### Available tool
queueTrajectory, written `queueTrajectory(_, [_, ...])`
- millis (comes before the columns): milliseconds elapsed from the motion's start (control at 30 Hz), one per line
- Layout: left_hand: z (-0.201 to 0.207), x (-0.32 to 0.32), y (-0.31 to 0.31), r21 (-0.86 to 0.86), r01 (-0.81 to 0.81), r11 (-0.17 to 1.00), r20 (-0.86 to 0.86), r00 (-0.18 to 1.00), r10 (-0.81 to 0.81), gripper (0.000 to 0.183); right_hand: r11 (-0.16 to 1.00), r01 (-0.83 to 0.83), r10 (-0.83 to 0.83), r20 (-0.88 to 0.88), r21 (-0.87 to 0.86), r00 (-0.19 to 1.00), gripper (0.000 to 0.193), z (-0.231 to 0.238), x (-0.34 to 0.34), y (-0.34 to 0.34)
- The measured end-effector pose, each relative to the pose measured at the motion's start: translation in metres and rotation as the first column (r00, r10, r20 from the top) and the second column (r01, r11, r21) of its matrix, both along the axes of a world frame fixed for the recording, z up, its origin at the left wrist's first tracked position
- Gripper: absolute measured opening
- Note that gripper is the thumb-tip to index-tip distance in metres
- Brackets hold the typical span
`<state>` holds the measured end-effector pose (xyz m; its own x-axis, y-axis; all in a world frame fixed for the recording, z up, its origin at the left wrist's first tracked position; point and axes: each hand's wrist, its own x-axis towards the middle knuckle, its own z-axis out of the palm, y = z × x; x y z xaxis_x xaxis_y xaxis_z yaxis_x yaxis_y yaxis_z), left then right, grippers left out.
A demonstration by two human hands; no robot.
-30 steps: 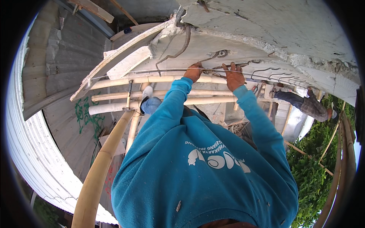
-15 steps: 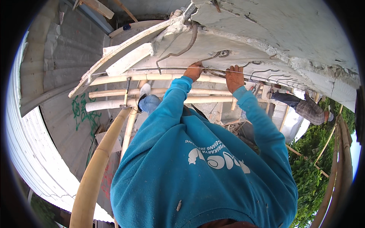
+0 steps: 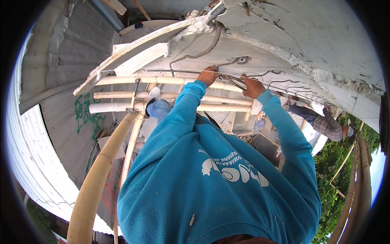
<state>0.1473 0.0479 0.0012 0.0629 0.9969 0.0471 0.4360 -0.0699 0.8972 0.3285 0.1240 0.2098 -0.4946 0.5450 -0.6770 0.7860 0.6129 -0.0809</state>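
Both arms reach forward to a long thin steel rebar (image 3: 185,74) running along the concrete wall. My left hand (image 3: 208,76) is closed at the bar, its fingers pinched; anything small between them is hidden. In my right hand (image 3: 253,86) is a pair of pincers (image 3: 238,82), the dark handles spread apart and the jaw end close to my left fingers. Bent steel rods (image 3: 233,62) stick out of the wall just beyond my hands. A taut white string (image 3: 162,69) passes along the bar.
Bamboo poles (image 3: 170,96) run across below the bar, and a hammer (image 3: 135,94) hangs on them at left. A thick bamboo pole (image 3: 99,175) slants up at lower left. At right another person (image 3: 325,124) in a plaid shirt is beside the wall. Corrugated sheeting (image 3: 44,162) stands at left.
My right hand has turned and its raised fingers have curled in. The pincers' handles now show spread apart. My left hand stays at nearly the same spot on the bar.
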Motion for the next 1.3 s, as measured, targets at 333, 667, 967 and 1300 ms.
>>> queueTrajectory(333, [-0.011, 0.006, 0.003, 0.046, 0.011, 0.999, -0.047, 0.999, -0.009, 0.020, 0.913, -0.400, 0.388, 0.141, 0.077, 0.911, 0.030, -0.019, 0.012, 0.025])
queueTrajectory(667, [-0.021, 0.007, 0.006, 0.080, 0.012, 0.997, -0.139, 0.990, -0.001, 0.024, 0.976, -0.203, 0.216, 0.276, -0.075, 0.937, 0.023, -0.007, -0.001, 0.046])
queueTrajectory(967, [-0.013, 0.005, 0.006, 0.009, 0.026, 1.000, -0.153, 0.988, -0.024, 0.022, 0.632, 0.654, -0.515, 0.407, -0.415, 0.755, 0.041, -0.009, 0.008, 0.068])
queueTrajectory(1300, [-0.005, 0.001, 0.005, -0.004, 0.042, 0.999, -0.131, 0.991, -0.042, 0.020, 0.967, 0.149, -0.141, 0.052, -0.207, 0.989, 0.063, 0.018, 0.010, 0.017])
